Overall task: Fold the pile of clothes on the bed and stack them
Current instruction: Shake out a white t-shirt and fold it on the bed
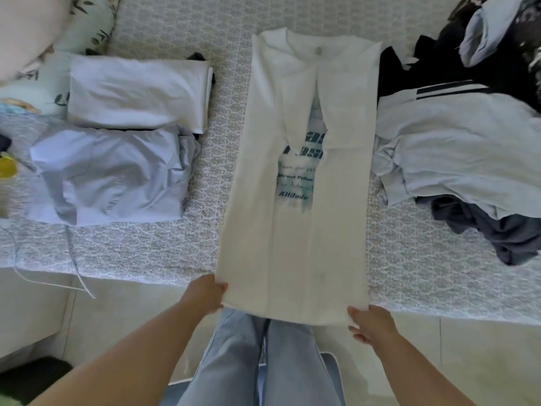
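A white T-shirt [295,244] with teal print lies lengthwise on the bed, both sides folded in toward the middle, its hem hanging over the near edge. My left hand [206,293] pinches the hem's left corner. My right hand [370,323] pinches the hem's right corner. To the left sit a folded white garment [137,95] and a folded pale blue garment [108,174]. On the right lies the unfolded pile: a light grey shirt [465,148], dark grey cloth [494,230] and black clothes [415,71].
The bed [146,244] has a patterned white cover and its near edge runs across the view. A leaf-print pillow [85,30] lies at the far left. A white cord [79,276] hangs over the edge. My jeans-clad legs [263,361] stand below.
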